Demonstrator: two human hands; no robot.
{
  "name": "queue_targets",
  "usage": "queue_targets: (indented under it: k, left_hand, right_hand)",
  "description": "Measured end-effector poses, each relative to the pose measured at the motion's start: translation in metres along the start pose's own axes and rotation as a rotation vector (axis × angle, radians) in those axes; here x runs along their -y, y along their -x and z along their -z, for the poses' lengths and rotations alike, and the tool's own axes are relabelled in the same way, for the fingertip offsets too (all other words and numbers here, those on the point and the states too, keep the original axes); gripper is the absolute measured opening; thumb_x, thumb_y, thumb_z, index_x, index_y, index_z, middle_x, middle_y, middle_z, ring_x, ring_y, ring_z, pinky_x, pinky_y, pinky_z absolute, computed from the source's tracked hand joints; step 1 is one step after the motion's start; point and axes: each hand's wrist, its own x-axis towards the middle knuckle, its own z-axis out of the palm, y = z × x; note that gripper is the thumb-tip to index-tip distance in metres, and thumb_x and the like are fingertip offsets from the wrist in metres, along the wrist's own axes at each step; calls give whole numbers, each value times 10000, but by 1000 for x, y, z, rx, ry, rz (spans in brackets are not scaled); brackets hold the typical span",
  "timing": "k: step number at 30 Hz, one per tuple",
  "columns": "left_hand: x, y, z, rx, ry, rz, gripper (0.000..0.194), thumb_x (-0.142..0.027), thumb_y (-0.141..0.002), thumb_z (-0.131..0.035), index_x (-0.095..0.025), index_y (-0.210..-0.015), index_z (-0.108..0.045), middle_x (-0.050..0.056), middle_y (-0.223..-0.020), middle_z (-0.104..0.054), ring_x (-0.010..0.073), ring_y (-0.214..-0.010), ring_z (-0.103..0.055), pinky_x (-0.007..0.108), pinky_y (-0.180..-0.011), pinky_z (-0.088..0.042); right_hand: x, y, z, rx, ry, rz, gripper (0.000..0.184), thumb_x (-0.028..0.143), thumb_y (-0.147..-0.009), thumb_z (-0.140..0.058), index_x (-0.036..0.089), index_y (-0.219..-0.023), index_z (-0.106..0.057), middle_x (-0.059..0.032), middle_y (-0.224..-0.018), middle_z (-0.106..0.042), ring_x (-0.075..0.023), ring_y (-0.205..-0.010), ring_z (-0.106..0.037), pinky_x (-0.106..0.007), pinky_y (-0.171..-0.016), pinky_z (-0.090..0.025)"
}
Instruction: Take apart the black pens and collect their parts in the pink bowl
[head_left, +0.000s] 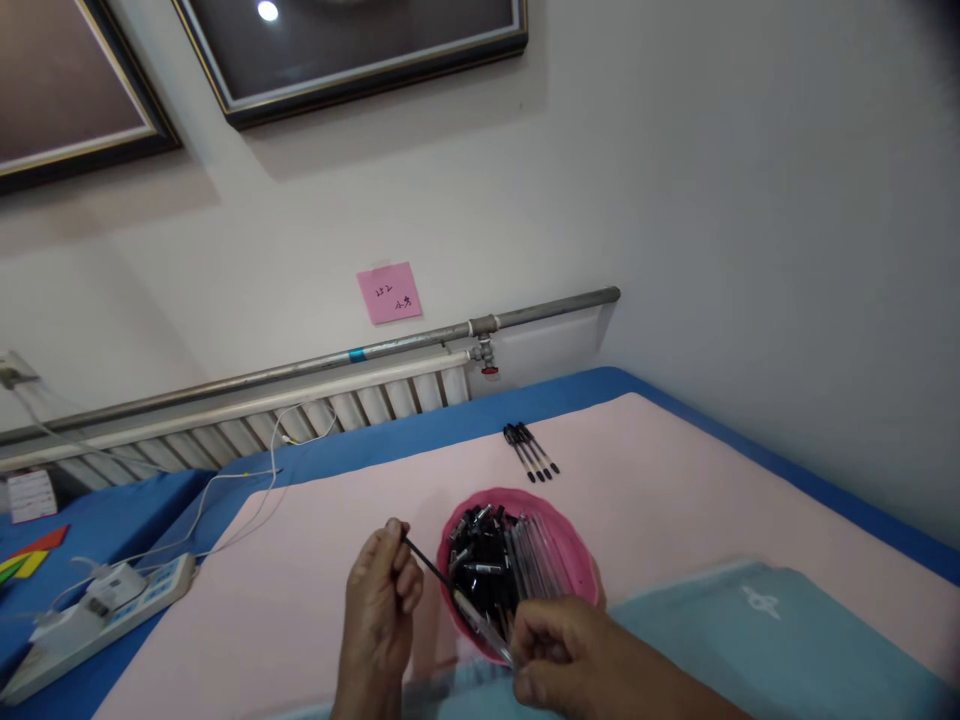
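Note:
My left hand [381, 590] pinches the far end of a thin dark pen refill [426, 560]. The refill slants down to the right into a clear pen barrel [484, 625], whose lower end is in the closed fingers of my right hand [566, 650]. Both parts cross over the near left rim of a pink bowl [577, 545]. Inside the bowl lie black pen caps and small parts [480, 560] on the left, with clear barrels [538, 555] side by side on the right. Behind it, several assembled black pens [531, 455] rest in a row.
A pink sheet [675, 490] covers the blue-draped table [600, 385]. Teal cloth [697, 630] lies at the near right. To the left are a power strip [142, 615] with chargers and white cables [274, 460]. A radiator [375, 400] and pipe [420, 340] run along the wall.

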Motion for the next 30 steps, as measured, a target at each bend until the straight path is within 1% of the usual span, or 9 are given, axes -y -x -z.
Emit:
queue_targets:
  k: [5, 8, 10, 13, 18, 21, 24, 28, 30]
  left_hand:
    - [-12, -17, 20, -87, 67, -45, 355, -355, -573, -789, -151, -690, -524, -130, -465, -286, -2, -343, -231, 118, -313, -179]
    - [-18, -20, 27, -122, 135, -80, 330, -304, -565, -790, -152, -666, -515, -126, -470, -309, 1, -347, -271, 124, -317, -199]
    - [-19, -21, 28, -141, 152, -85, 321, -294, -564, -786, -151, -656, -514, -120, -472, -344, 2, -349, -298, 125, -318, -213]
    - [-12, -17, 21, -122, 37, -67, 309, -349, -599, -759, -148, -674, -537, -101, -479, -417, 11, -346, -331, 128, -315, -223]
    - [8, 0, -2, 41, -134, 24, 361, -444, -626, -718, -160, -602, -496, -94, -449, -419, 22, -332, -322, 144, -321, -235]
    - [13, 7, -11, 80, -173, 52, 410, -463, -623, -714, -172, -547, -436, -92, -411, -408, 24, -326, -308, 147, -329, -236]
    - [18, 10, -13, 94, -205, 71, 429, -483, -616, -715, -179, -543, -421, -94, -378, -395, 30, -322, -308, 151, -335, -241]
    - [28, 14, -16, 120, -191, 92, 422, -507, -649, -682, -187, -564, -420, -95, -375, -404, 32, -315, -299, 154, -340, -252]
    - [32, 16, -18, 144, -181, 107, 409, -505, -664, -669, -190, -576, -424, -91, -380, -419, 36, -310, -303, 158, -337, -257]
  right_hand:
    - [1, 2, 14, 40, 67, -8, 41, 165, -632, -527, 191, -632, -559, 51, -540, -449, -81, -505, -410, -194, -427, -223]
    - [-4, 1, 27, 4, 13, -4, 57, 155, -623, -493, 190, -604, -533, 54, -522, -448, -76, -465, -392, -190, -407, -245]
    - [-9, -1, 34, -63, -42, -4, 78, 165, -639, -456, 202, -576, -487, 60, -470, -419, -78, -409, -358, -198, -377, -243]
    - [-15, -8, 37, -200, -64, 12, 123, 171, -663, -440, 210, -546, -448, 64, -422, -385, -84, -375, -343, -211, -377, -237]
    - [-22, -20, 35, -400, 63, 42, 20, 180, -652, -561, 187, -634, -567, 42, -520, -477, -114, -500, -437, -233, -480, -303]
    - [-22, -20, 36, -449, 54, 118, 75, 259, -713, -564, 196, -694, -599, 32, -552, -501, -132, -543, -461, -245, -519, -328]
    - [-18, -16, 32, -400, 53, 183, 165, 297, -760, -521, 196, -645, -583, 21, -580, -515, -136, -572, -463, -248, -541, -332]
    - [-15, -12, 12, -133, 46, 126, 118, 259, -740, -535, 181, -735, -623, 13, -635, -553, -128, -589, -468, -235, -532, -320]
    - [-17, -12, 1, -95, 70, 109, 91, 223, -716, -547, 184, -753, -620, 20, -640, -550, -118, -587, -458, -227, -521, -302]
